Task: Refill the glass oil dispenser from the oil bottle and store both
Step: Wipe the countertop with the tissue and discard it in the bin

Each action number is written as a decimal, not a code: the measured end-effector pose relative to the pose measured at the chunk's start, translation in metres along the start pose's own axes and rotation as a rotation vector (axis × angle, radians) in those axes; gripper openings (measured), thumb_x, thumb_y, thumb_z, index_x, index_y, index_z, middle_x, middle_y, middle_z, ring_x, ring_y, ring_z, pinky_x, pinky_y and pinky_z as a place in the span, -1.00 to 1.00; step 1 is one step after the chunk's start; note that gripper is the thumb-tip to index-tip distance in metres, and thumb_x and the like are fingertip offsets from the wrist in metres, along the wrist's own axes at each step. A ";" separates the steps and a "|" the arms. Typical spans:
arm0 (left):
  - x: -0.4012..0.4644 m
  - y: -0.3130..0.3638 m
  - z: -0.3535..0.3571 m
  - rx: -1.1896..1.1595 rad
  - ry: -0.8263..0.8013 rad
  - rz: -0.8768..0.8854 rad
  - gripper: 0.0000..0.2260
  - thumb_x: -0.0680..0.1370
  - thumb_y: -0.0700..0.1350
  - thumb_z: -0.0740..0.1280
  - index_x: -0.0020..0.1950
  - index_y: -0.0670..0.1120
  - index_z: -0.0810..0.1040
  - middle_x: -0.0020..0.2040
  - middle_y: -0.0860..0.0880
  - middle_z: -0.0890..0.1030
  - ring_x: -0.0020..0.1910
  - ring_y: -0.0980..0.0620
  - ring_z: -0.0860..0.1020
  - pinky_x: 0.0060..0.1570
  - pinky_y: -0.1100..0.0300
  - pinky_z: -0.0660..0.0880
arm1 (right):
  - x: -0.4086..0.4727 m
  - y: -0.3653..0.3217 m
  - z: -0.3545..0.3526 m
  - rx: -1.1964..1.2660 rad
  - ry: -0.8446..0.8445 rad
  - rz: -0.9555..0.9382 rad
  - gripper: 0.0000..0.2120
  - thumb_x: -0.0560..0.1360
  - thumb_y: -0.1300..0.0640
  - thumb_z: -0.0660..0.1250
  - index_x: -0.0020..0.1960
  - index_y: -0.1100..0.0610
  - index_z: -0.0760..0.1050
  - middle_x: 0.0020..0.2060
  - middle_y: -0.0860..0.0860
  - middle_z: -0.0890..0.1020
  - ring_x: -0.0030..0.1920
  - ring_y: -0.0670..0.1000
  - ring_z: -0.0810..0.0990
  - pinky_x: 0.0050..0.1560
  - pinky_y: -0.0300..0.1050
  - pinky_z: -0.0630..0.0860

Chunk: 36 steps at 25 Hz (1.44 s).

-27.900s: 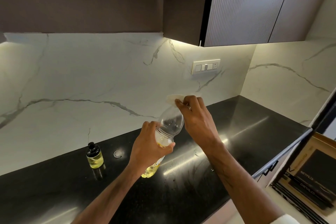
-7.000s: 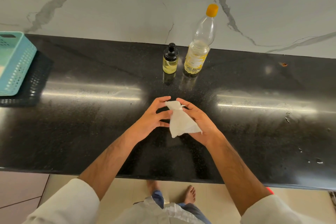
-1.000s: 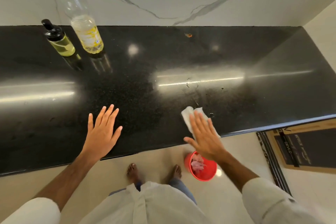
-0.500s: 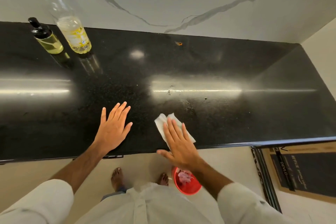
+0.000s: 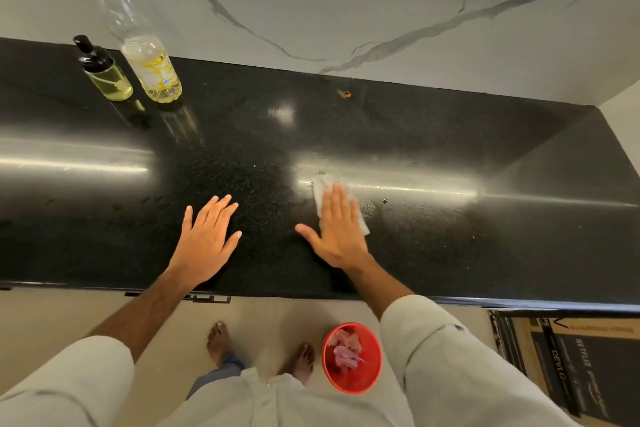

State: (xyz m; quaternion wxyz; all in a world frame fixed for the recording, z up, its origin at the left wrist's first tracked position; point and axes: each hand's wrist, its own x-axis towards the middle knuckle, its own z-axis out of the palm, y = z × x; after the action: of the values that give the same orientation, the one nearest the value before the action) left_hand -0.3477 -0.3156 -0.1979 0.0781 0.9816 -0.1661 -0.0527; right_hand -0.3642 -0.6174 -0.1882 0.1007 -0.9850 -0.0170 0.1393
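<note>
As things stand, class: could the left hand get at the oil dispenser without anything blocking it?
Probably yes. The left hand lies flat and holds nothing, and bare counter lies between it and the dispenser. The oil bottle stands just right of the dispenser, off that line. It would need a long reach.

Dispenser [image 5: 104, 74] left of bottle [image 5: 143, 52]

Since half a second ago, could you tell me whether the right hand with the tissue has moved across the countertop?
Yes. The right hand has pushed the tissue away from the countertop's front edge, toward the wall.
</note>
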 end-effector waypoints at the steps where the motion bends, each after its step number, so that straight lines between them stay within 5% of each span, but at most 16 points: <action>1: 0.000 0.000 -0.001 0.005 0.001 -0.007 -0.47 0.66 0.08 0.21 0.59 -0.06 0.24 0.61 -0.05 0.24 0.62 -0.06 0.13 0.52 -0.30 0.11 | -0.007 -0.013 0.005 -0.014 -0.003 -0.092 0.01 0.57 -0.52 -0.15 0.66 0.24 -0.25 0.64 0.21 -0.27 0.64 0.16 -0.36 0.64 0.24 -0.21; 6: -0.003 0.001 0.002 -0.003 0.041 -0.005 -0.47 0.65 0.06 0.23 0.59 -0.07 0.25 0.61 -0.05 0.25 0.62 -0.06 0.14 0.52 -0.30 0.09 | -0.091 0.014 0.020 -0.063 -0.058 -0.343 -0.11 0.64 -0.44 -0.09 0.68 0.17 -0.25 0.66 0.12 -0.24 0.65 0.04 -0.33 0.66 0.14 -0.18; 12: -0.002 0.005 0.004 -0.026 0.046 -0.013 -0.49 0.66 0.05 0.23 0.58 -0.07 0.27 0.60 -0.05 0.26 0.62 -0.06 0.15 0.52 -0.30 0.09 | -0.039 0.125 -0.022 0.014 0.004 0.090 -0.03 0.56 -0.51 -0.26 0.67 0.19 -0.29 0.65 0.13 -0.29 0.65 0.10 -0.31 0.65 0.21 -0.14; 16: -0.002 0.007 -0.001 -0.035 0.029 -0.021 -0.49 0.66 0.06 0.23 0.58 -0.06 0.27 0.61 -0.04 0.25 0.62 -0.05 0.14 0.53 -0.29 0.10 | 0.031 0.072 -0.035 0.079 0.017 0.116 0.07 0.49 -0.57 -0.28 0.67 0.25 -0.23 0.65 0.22 -0.23 0.65 0.18 -0.27 0.64 0.22 -0.18; 20: -0.003 0.007 -0.002 -0.025 0.029 -0.024 -0.49 0.67 0.09 0.19 0.58 -0.05 0.26 0.61 -0.04 0.25 0.62 -0.04 0.14 0.54 -0.28 0.10 | -0.012 -0.010 -0.002 -0.023 -0.063 -0.296 -0.02 0.58 -0.50 -0.11 0.68 0.21 -0.20 0.66 0.16 -0.22 0.65 0.09 -0.32 0.65 0.14 -0.24; 23: -0.003 0.006 -0.001 -0.007 0.037 -0.023 -0.45 0.64 0.17 0.04 0.58 -0.05 0.28 0.60 -0.04 0.26 0.61 -0.04 0.17 0.54 -0.26 0.10 | -0.049 0.001 0.005 -0.068 -0.119 -0.466 -0.11 0.63 -0.46 -0.11 0.68 0.14 -0.23 0.66 0.09 -0.24 0.64 -0.01 -0.36 0.65 0.09 -0.26; 29: 0.001 0.005 -0.006 -0.028 0.014 -0.010 -0.50 0.66 0.14 0.14 0.58 -0.02 0.28 0.60 -0.02 0.26 0.61 -0.02 0.15 0.55 -0.24 0.12 | 0.053 0.068 -0.038 0.023 -0.054 -0.081 -0.05 0.54 -0.50 -0.27 0.67 0.14 -0.31 0.64 0.08 -0.32 0.64 0.02 -0.35 0.65 0.20 -0.17; 32: 0.000 0.005 -0.007 -0.033 0.003 -0.025 -0.48 0.65 0.11 0.21 0.58 -0.01 0.25 0.61 -0.01 0.23 0.62 -0.02 0.13 0.55 -0.24 0.11 | 0.098 0.037 -0.051 0.002 0.011 0.008 0.05 0.49 -0.55 -0.32 0.67 0.23 -0.20 0.67 0.17 -0.18 0.67 0.14 -0.23 0.64 0.22 -0.13; 36: -0.004 0.003 -0.004 -0.029 0.016 -0.029 -0.47 0.65 0.10 0.23 0.59 -0.01 0.25 0.61 -0.01 0.23 0.62 -0.02 0.13 0.55 -0.24 0.11 | 0.041 -0.047 -0.016 -0.034 -0.059 -0.442 -0.02 0.56 -0.50 -0.15 0.68 0.22 -0.14 0.67 0.17 -0.08 0.67 0.12 -0.20 0.64 0.13 -0.25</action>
State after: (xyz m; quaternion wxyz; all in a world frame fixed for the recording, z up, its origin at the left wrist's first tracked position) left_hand -0.3514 -0.3168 -0.1929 0.0930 0.9830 -0.1505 -0.0483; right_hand -0.3210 -0.5718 -0.1744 0.1114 -0.9543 -0.2380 0.1423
